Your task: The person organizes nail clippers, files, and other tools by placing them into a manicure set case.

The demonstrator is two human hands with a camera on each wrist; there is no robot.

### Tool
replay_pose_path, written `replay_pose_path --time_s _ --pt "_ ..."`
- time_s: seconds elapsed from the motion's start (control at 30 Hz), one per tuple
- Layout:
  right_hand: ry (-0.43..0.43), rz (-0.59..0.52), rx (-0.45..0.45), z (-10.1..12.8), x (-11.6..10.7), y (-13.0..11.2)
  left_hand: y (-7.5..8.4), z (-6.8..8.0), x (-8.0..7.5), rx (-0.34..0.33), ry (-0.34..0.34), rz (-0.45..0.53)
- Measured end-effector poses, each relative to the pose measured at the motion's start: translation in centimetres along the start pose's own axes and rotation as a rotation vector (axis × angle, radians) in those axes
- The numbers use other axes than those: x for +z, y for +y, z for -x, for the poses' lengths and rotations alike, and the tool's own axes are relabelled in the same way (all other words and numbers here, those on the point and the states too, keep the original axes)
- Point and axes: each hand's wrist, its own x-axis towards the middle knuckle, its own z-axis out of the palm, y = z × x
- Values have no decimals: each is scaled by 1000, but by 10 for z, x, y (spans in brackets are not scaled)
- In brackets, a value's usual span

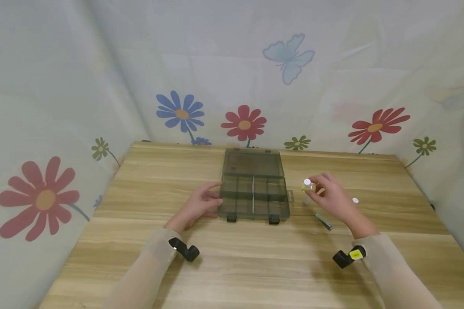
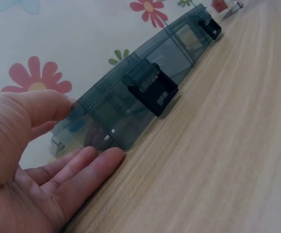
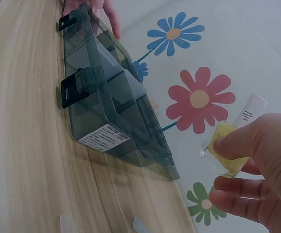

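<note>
A clear grey-green plastic organizer box (image 1: 254, 198) lies with its lid (image 1: 253, 163) folded back. My left hand (image 1: 203, 201) touches its left side, thumb near the rim and fingers relaxed along the wall; the left wrist view shows the fingertips (image 2: 113, 154) at the lower corner. My right hand (image 1: 330, 195) holds a small nail polish bottle (image 3: 226, 145) up beside the box. The bottle is squarish and clear, yellow inside, with a long white cap (image 3: 253, 108); thumb and fingers pinch it. Below this hand a nail clipper (image 1: 324, 222) lies on the table.
White dividers (image 1: 253, 191) part the box, and two black latches (image 1: 273, 219) hang at its front. A small white round-topped item (image 1: 355, 200) stands behind my right wrist. The wooden table (image 1: 232, 274) meets a flowered cloth backdrop (image 1: 212, 64) at its far edge.
</note>
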Motion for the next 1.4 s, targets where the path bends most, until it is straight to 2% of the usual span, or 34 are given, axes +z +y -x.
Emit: replay_pose_path --time_s 0.23,0.4,0.63,0.73,0.9,1.4 --pt "-10 17 -42 -15 8 -3 13 8 3 -4 0 -4" --pt "-32 2 -46 -22 14 -5 13 8 3 -2 -5 -7" --pt "-21 12 -95 -30 24 -7 11 7 3 0 -9 -17" --pt "-29 18 -80 -34 28 -8 12 7 3 0 -7 -17" --pt "-84 14 -35 -40 33 -10 12 7 3 0 -8 -7" --pt "-239 36 6 -48 49 -15 12 8 4 -6 -4 -7"
